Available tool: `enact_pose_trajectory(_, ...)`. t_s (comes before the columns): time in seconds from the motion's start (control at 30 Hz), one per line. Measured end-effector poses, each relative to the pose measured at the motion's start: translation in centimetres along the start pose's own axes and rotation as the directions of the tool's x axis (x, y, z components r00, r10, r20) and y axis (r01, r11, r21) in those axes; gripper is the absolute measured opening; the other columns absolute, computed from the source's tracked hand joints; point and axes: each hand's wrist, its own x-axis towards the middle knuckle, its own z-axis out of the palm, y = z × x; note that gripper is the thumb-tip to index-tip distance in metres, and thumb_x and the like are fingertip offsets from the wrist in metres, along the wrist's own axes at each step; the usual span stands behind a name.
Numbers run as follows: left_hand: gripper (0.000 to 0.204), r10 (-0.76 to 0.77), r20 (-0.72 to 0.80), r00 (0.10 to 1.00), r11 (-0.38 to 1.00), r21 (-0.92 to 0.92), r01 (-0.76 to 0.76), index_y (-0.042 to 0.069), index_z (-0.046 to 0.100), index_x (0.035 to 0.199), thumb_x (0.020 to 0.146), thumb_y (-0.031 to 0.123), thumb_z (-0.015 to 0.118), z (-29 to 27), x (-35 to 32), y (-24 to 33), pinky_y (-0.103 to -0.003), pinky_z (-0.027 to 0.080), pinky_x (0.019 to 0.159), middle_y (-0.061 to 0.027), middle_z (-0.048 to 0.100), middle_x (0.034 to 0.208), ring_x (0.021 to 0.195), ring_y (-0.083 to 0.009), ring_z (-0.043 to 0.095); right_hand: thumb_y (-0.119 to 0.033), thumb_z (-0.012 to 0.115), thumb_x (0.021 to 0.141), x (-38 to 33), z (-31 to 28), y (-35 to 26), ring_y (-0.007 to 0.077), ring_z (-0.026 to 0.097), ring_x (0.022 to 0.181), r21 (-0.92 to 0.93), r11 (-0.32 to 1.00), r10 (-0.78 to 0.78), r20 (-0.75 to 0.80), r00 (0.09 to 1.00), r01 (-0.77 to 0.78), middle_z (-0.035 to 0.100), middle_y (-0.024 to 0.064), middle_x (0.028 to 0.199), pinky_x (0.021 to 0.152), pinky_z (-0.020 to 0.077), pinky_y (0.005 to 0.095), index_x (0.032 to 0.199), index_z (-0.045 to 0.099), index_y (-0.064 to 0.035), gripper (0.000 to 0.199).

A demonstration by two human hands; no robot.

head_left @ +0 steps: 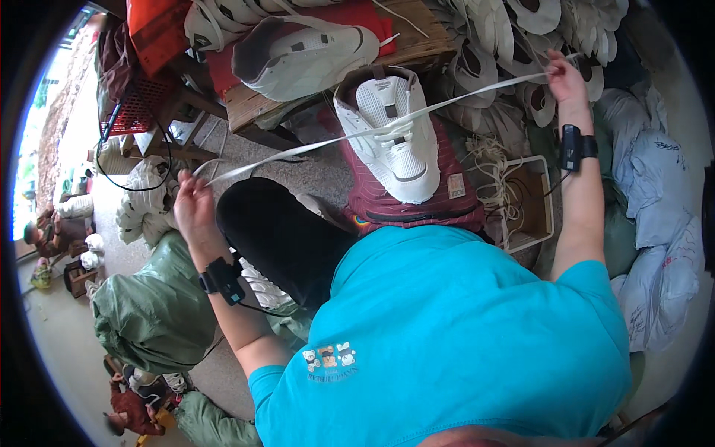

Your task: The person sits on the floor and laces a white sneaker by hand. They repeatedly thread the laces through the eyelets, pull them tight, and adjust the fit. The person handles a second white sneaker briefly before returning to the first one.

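Observation:
A white shoe upper (417, 156) lies on a maroon striped cloth (447, 153) over my lap, its toe toward me. From its lacing area a white shoelace (477, 94) stretches taut to both sides. My left hand (195, 201), out to the left, is closed on one end of the lace. Raised at the far right, my right hand (566, 80) pinches the other end. Both arms are spread wide, and a black device is strapped to each forearm.
Ahead stands a wooden bench (249, 112) with another white shoe upper (316, 56) on it. White pieces hang at the far right. A bin (532, 201) of white laces sits right of my lap. Green sacks (156, 305) lie left, pale bags (655, 186) right. Other people work at far left.

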Motion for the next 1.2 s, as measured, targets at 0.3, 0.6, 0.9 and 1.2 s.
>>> enact_pose_trajectory(0.3,0.027,0.424,0.069,0.903,0.680,0.634,-0.368,-0.002,0.048,0.126,0.100,0.004,0.047,9.5,-4.6,-4.0,-0.017,0.039,0.054,-0.0145,0.067,0.107,0.066,-0.0065,0.049,-0.020,0.058,0.096,-9.0,5.9,4.9,0.0042,0.045,0.059,-0.670,0.739,0.000,-0.105,0.994,-0.070,0.071,0.0072,0.094,0.047,0.0333,0.0188,0.129,0.053,-0.0011,0.038)
enact_pose_trajectory(0.6,0.021,-0.095,0.329,0.940,0.616,0.761,-0.204,0.002,0.060,0.115,0.104,0.018,0.051,17.8,-9.9,-21.0,-0.020,0.043,0.063,-0.0119,0.072,0.108,0.068,-0.0075,0.062,-0.011,0.055,0.101,-17.6,18.8,15.0,0.0038,0.055,0.076,-0.688,0.686,0.176,0.473,0.863,0.237,0.065,-0.0018,0.092,0.072,0.0459,0.0199,0.112,0.060,-0.0018,0.016)
enact_pose_trajectory(0.9,0.022,-0.417,0.287,0.863,0.559,0.829,-0.005,0.003,0.064,0.102,0.102,0.024,0.057,19.4,-10.6,-22.9,-0.018,0.041,0.058,-0.0055,0.073,0.091,0.063,-0.0050,0.056,-0.022,0.066,0.093,-18.4,19.7,14.0,0.0102,0.063,0.079,-0.770,0.548,0.181,0.491,0.852,0.328,0.070,0.0047,0.083,0.072,0.0509,0.0285,0.097,0.069,-0.0026,0.020)
enact_pose_trajectory(1.2,0.023,-0.458,0.184,0.870,0.433,0.901,0.038,0.002,0.063,0.094,0.101,0.024,0.059,20.1,-9.8,-22.2,-0.019,0.043,0.056,-0.0051,0.071,0.083,0.058,-0.0050,0.055,-0.012,0.062,0.094,-17.5,19.8,13.8,0.0023,0.051,0.076,-0.782,0.572,0.385,0.522,0.761,0.248,0.060,-0.0058,0.079,0.070,0.0430,0.0209,0.090,0.067,-0.0006,0.013)
